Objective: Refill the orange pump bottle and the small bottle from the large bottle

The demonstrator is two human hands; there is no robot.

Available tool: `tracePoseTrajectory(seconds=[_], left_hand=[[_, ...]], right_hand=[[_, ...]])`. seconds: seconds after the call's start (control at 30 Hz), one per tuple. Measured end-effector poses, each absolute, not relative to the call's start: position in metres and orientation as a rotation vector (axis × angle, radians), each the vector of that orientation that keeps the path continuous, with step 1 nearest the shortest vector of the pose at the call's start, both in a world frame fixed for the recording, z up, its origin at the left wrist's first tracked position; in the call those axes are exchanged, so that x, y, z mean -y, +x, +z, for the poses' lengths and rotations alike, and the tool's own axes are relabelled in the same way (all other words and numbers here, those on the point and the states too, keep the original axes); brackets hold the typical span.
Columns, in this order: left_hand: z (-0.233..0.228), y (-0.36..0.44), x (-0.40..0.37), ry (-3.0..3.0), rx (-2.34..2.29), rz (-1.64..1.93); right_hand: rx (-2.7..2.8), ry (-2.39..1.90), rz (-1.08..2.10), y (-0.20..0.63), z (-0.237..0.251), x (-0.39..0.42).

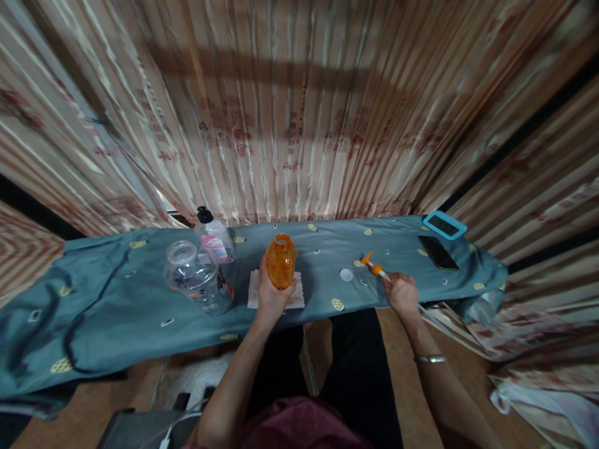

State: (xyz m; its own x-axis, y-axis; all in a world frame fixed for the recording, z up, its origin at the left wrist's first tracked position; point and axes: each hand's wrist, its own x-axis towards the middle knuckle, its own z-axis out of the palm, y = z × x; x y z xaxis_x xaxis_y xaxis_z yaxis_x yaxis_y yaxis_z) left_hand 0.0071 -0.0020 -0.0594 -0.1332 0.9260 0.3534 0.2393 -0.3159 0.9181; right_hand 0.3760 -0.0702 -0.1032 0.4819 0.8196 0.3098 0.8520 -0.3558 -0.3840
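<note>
My left hand is wrapped round an orange see-through bottle, upright with its uncapped mouth facing up. Beneath that hand a white paper napkin lies on the cloth, partly covered. Off to the right, my right hand is closed on one end of a slim piece with an orange head and a white stem, perhaps a sprayer top. Its orange end points left, away from my fingers, and is apart from the bottle. A small white disc rests on the cloth between my hands.
The narrow table wears a green patterned cloth. Left of my left hand stand a large clear plastic bottle and a black-topped bottle. A dark phone and a blue-framed device lie at the right. A curtain hangs behind.
</note>
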Motion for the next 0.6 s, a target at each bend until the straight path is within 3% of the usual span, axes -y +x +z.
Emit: tracePoseTrajectory(seconds=[0.4,0.6], left_hand=[[-0.065,0.008,0.000,1.544,-1.338,1.495],[-0.066,0.007,0.000,1.562,-1.362,1.484]], right_hand=[[0.792,-2.360,-0.384,0.401,-0.062,0.218],[0.417,-2.204,-0.509,0.377,-0.020,0.260]])
